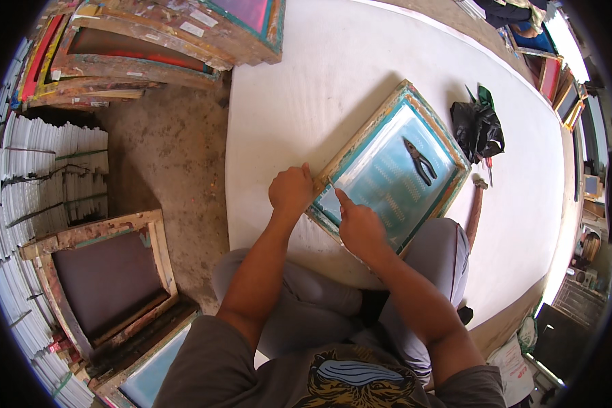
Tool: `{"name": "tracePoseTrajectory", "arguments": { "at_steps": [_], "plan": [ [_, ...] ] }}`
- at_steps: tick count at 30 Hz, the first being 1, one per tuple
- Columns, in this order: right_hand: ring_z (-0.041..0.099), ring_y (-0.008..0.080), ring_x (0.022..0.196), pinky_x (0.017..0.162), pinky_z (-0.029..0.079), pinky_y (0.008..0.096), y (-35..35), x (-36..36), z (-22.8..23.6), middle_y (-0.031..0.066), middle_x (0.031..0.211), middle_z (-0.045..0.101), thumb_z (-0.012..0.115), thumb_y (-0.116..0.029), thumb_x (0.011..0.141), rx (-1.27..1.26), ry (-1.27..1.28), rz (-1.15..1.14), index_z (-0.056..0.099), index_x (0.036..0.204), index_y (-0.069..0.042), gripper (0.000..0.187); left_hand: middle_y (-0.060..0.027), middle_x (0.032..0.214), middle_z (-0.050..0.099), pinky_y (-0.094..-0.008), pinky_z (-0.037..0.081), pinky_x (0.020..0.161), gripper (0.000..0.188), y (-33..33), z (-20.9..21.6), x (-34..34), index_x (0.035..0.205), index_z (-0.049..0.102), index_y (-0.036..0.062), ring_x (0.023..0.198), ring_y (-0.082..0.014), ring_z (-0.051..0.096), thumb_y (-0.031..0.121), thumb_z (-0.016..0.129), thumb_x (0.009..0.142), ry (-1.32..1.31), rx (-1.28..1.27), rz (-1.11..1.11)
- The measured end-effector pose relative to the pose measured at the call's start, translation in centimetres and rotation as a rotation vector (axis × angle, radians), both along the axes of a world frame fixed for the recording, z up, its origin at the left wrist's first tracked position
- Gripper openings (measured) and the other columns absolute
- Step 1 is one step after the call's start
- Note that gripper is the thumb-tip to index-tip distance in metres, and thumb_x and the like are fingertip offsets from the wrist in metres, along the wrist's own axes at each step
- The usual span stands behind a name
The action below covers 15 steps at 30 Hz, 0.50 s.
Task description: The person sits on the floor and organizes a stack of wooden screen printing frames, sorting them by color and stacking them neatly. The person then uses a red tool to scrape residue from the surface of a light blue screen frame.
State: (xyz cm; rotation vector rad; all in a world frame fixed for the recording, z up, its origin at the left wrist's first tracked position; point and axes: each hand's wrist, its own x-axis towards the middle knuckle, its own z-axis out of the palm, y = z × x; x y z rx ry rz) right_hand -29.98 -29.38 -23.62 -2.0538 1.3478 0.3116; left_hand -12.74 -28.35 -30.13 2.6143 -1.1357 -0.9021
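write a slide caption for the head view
Left hand and right hand at the corner of a frame, pliers on its mesh, hammer and bag nearby.

Wide fisheye view — from the head, looking down, near the framed screen (387, 171)

Nothing legible at this resolution. Where the marks sit: two white labels (192, 28) on a side of the stacked wooden frames (248, 49), upper left; print too small to make out. Smaller pale stickers (134, 74) on the frame rail (102, 66) just below, also unreadable. Teal mesh screen (360, 166), centre, carries rows of fine light marks (391, 207); can't tell whether letters or plain pattern. White sack (510, 374), lower right, has red print (521, 369) that looks like lettering, too blurred to read.
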Motion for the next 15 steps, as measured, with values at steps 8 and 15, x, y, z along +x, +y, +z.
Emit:
{"name": "tracePoseTrajectory", "arguments": {
  "at_steps": [8, 15],
  "plan": [
    [0.067, 0.0452, 0.079, 0.079, 0.054, 0.0523, -1.1, -3.1, -2.3, 0.0261, 0.099, 0.070, 0.058, -0.017, 0.102, -0.061, -0.120, 0.104, 0.054, 0.147, -0.011, 0.046, -0.0216, 0.080, 0.074, -0.0494, 0.060, 0.069, 0.058, 0.3, -0.7, 0.1, 0.085, 0.075, 0.0018, 0.078, -0.0401, 0.074, 0.042, 0.040, 0.108, 0.012, -0.011, -0.028],
    [0.067, 0.0443, 0.080, 0.078, 0.055, 0.0510, -1.1, -4.5, -5.8, 0.0266, 0.110, 0.070, 0.057, -0.013, 0.102, 0.268, -0.569, -0.233, 0.058, 0.144, -0.019, 0.042, -0.0220, 0.083, 0.074, -0.0501, 0.058, 0.071, 0.057, 0.1, 0.0, 0.1, 0.085, 0.075, 0.0025, 0.080, -0.0402, 0.073, 0.042, 0.040, 0.108, 0.029, -0.006, -0.041]
  ]
}}
